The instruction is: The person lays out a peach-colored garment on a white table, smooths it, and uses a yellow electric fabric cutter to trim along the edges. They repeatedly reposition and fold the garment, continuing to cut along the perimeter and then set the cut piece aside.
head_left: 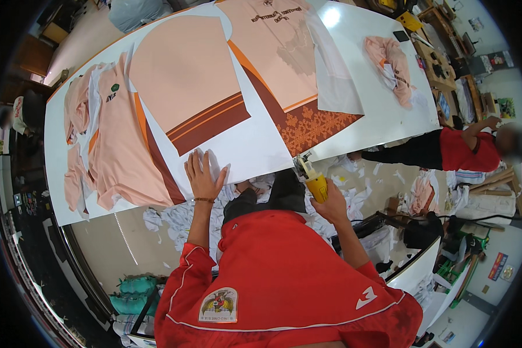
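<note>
My left hand (205,178) lies flat with fingers spread at the near edge of the white table (400,124), just below a peach sleeve-shaped fabric panel (185,69) with a brown striped band. In my right hand (330,203) is a yellow handheld electric cloth cutter (317,187), its metal head at the table's edge. Beside that head lies the lower corner of a larger peach panel (278,64) with a brown patterned hem and white fabric along its right side. The blade itself is too small to make out.
Loose peach shirt pieces (113,145) lie at the table's left, and a crumpled peach bundle (391,66) at its right. White scraps (185,226) cover the floor by my feet. A person in a red shirt (458,149) is at the right, beyond the table.
</note>
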The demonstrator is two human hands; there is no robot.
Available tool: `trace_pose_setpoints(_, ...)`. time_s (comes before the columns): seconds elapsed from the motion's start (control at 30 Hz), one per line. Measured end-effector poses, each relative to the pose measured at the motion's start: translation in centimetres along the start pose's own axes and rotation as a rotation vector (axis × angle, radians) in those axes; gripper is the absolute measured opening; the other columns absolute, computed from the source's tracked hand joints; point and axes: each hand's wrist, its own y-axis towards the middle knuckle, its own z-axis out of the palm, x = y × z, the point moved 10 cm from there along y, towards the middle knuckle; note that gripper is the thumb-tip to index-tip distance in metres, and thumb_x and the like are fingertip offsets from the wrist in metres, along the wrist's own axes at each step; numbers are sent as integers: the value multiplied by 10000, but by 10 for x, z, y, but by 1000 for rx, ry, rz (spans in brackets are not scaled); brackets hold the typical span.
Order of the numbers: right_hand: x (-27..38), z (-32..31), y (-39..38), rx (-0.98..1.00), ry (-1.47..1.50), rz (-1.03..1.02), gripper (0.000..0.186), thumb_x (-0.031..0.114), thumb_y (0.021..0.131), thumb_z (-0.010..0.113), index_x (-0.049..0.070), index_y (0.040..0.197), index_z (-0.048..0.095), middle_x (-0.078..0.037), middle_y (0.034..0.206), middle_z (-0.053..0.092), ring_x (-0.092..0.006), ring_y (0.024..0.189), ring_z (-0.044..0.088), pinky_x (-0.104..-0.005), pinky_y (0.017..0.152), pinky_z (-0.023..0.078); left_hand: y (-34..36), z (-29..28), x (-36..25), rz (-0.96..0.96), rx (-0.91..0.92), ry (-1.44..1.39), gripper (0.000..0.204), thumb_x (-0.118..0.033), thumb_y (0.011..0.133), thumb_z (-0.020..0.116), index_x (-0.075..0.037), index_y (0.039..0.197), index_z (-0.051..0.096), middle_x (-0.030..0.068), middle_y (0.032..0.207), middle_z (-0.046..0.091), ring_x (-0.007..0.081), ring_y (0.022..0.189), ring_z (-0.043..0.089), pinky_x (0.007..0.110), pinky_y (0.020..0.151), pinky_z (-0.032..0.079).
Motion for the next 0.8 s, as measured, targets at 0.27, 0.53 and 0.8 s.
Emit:
trace_pose_setpoints(0.27, 19, -2, 11, -25, 40, -29, 636, 408, 883, 793, 56, 1343, 532, -294, 947, 736, -517, 916, 716, -585, 780, 559, 1, -2, -8, -2, -9, 42, 835, -537, 882, 767, -62, 1528, 531, 264, 1601, 410, 460, 1501, 358, 631, 1247, 254)
trace_pose_setpoints(0.53, 17, -5, 0, 13, -1, -3, 690, 406, 866, 818, 18, 1357, 528, -292, 977, 739, -504, 911, 726, -548, 762, 573, 2, -2, -7, -10, 8, 48, 836, -539, 885, 756, -66, 1535, 526, 266, 1607, 409, 456, 1511, 352, 627, 1249, 256)
trace_pose_setpoints(0.8, 18, -2, 17, -12, -32, 4, 633, 401, 857, 812, 40, 1300, 540, -288, 956, 741, -504, 895, 723, -564, 748, 568, 0, -3, -9, 13, -17, 38, 820, -536, 887, 751, -73, 1528, 534, 269, 1601, 416, 456, 1506, 364, 630, 1242, 263)
